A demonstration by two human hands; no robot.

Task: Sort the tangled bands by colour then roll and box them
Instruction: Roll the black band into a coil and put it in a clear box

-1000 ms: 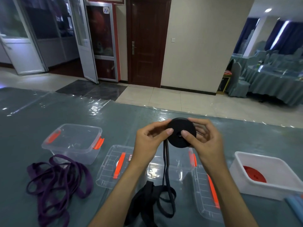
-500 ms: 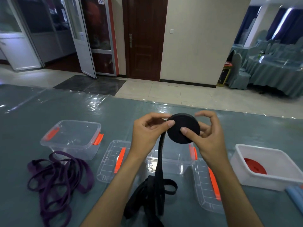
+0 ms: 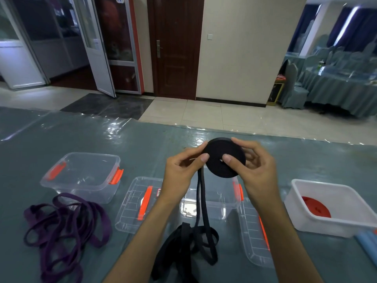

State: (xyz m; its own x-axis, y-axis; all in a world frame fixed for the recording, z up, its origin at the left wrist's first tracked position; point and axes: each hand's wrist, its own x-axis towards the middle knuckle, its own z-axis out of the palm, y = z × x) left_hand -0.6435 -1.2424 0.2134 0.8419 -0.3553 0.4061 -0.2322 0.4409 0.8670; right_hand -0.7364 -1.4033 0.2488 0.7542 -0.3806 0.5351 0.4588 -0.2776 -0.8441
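Two hands are raised above the table (image 3: 142, 144), and a black roll (image 3: 224, 160) is held between them on edge, its flat face turned toward the camera. The left hand (image 3: 181, 170) is curled, with thumb and forefinger pinching the roll's left rim where the loose black band (image 3: 201, 201) leaves it. The right hand (image 3: 255, 170) grasps the roll from the right, its thumb pressed on the face near the centre and its fingers wrapped behind the far side. The unrolled length of band hangs straight down from the roll as a doubled strip and ends in a loose black heap (image 3: 189, 248) on the table, between the forearms.

Directly beneath the hands a clear box (image 3: 214, 205) with orange clasps is set on the table; it is partly hidden by the arms. A clear lid (image 3: 136, 205) with an orange clasp lies flat just left of it, and a second lid (image 3: 255, 233) lies just right of it. Farther left a second clear box (image 3: 81, 176) stands apart, with orange clasps at both ends. In front of that box a tangle of purple bands (image 3: 65, 229) is spread on the table. At the right a white tub (image 3: 330, 223) holds a red roll (image 3: 315, 207) lying flat on its floor. Blue tubes (image 3: 367, 240) are seen at the right edge, just in front of the tub.
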